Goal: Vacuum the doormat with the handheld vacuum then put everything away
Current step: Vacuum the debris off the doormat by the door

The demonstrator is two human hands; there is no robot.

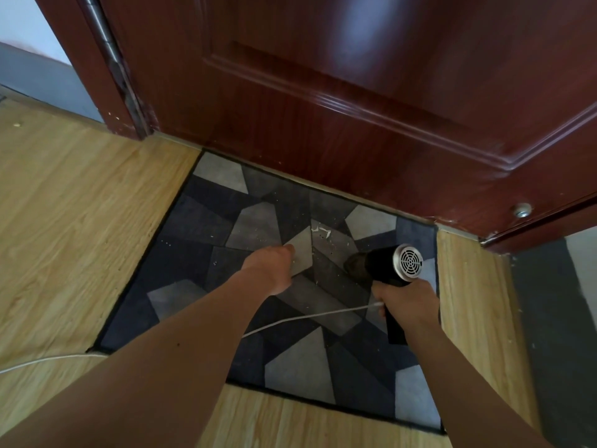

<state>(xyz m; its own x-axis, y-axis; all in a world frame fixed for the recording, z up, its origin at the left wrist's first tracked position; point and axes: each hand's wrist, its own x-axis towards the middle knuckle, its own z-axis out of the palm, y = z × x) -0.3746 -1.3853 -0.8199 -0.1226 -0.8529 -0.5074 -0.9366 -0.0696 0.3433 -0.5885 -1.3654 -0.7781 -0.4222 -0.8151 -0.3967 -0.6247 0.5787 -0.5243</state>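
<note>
Two bare hands are working: the right hand point(408, 303) is gripping the black handheld vacuum point(384, 265) near the grey geometric doormat's point(300, 367) right edge, the left hand point(274, 263), fingers curled closed, is pressing it flat, so slow overlapping passes toward the white crumbs point(321, 232) should be working best.

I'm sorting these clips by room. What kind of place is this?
Probably a home entryway: a patterned doormat lies on wood-look flooring against a dark red door, with a grey baseboard along the wall.
</note>
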